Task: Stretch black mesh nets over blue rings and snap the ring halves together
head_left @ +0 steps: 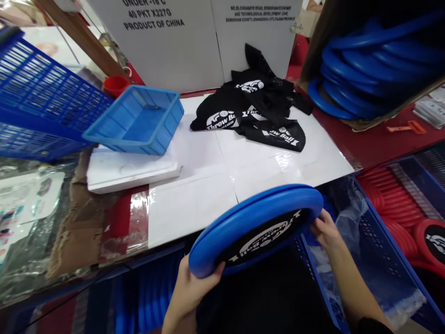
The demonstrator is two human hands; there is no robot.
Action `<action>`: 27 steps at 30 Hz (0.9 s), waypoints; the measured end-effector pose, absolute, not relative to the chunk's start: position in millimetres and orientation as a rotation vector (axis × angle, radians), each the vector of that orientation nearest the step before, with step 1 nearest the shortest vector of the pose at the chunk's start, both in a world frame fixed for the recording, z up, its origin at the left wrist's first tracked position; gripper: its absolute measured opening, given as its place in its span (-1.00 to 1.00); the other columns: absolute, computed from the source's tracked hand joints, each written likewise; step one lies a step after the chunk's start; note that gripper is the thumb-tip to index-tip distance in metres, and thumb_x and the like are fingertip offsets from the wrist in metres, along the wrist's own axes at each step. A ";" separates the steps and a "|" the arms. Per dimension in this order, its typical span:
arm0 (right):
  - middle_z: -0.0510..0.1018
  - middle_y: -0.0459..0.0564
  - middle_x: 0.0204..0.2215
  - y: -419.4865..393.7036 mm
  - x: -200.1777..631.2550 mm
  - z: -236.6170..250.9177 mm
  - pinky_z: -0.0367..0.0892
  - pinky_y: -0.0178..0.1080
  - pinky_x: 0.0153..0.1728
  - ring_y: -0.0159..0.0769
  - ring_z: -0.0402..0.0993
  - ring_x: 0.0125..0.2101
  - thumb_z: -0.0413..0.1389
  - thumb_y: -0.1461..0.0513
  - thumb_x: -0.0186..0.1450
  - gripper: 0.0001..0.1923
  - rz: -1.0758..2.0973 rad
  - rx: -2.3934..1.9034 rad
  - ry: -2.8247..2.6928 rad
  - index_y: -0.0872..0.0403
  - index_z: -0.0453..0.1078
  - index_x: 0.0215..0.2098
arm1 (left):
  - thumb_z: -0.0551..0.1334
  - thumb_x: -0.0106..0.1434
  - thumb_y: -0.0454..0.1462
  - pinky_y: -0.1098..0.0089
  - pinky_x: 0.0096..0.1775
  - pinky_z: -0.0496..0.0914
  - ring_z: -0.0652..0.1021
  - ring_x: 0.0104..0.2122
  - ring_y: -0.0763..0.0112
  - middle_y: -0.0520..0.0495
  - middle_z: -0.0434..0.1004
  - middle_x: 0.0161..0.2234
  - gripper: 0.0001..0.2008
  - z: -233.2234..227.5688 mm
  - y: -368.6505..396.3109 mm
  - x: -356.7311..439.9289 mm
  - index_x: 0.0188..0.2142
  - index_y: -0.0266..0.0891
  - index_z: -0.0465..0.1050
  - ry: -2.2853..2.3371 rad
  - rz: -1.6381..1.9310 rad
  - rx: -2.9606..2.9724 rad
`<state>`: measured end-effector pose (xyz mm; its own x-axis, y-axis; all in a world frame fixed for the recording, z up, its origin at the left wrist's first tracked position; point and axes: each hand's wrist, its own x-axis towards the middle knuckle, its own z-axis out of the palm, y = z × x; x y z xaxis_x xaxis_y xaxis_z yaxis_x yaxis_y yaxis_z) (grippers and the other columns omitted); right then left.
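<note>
I hold a round throw-ball disc (264, 237), a blue ring with black printed mesh stretched across it, tilted above the table's front edge. My left hand (196, 283) grips its lower left rim, thumb on the near face. On the right end of the rim is my right hand (326, 229), fingers closed around the ring and partly hidden behind it. A pile of black mesh pieces (257, 104) printed "Throw Ball" lies beyond the disc on the white tabletop (187, 204).
A light-blue tray (139, 123) sits on a white foam block (132, 171) at left, beside a blue basket (52, 93). At right, a carton holds blue rings (375, 69). Below are a blue crate (382, 269) and red rings (396, 204). White cartons (174, 51) stand behind.
</note>
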<state>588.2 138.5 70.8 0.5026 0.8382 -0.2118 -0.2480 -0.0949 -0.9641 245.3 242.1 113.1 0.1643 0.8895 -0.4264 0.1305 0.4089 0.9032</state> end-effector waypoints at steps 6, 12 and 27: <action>0.67 0.12 0.17 127.5 619.9 185.0 0.49 0.08 0.23 0.04 0.59 0.20 0.38 -0.11 0.33 -0.32 0.456 -1.401 -1.572 -0.12 0.47 0.33 | 0.55 -0.04 -0.18 0.35 -0.40 0.53 0.62 -0.53 0.18 -0.08 0.70 -0.47 -0.81 142.5 252.8 252.6 -0.37 -0.11 0.76 0.923 0.536 1.522; 0.67 0.18 0.13 140.1 579.4 266.0 0.53 -0.06 0.18 -0.12 0.60 0.14 0.12 0.05 0.58 -0.52 0.352 -1.381 -2.454 0.12 0.39 0.34 | 0.44 0.18 -0.24 0.43 -0.34 0.53 0.68 -0.46 0.22 -0.05 0.76 -0.36 -0.80 146.9 248.3 289.7 -0.18 -0.06 0.77 0.669 0.427 1.708; 0.70 0.14 -0.13 158.4 563.2 262.6 0.46 -0.16 -0.26 -0.17 0.63 -0.24 0.07 0.19 0.57 -0.76 0.297 -1.464 -2.626 0.17 0.46 0.07 | 0.18 0.27 -0.48 0.50 -0.29 0.41 0.59 -0.42 0.47 0.12 0.63 -0.34 -0.76 184.7 244.5 313.2 -0.22 -0.15 0.53 0.571 0.231 1.884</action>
<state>563.2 158.4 262.6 -0.5251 0.8510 0.0093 0.8274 0.5130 -0.2284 313.2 244.5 184.7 0.8646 0.4905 -0.1089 0.2767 -0.2840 0.9180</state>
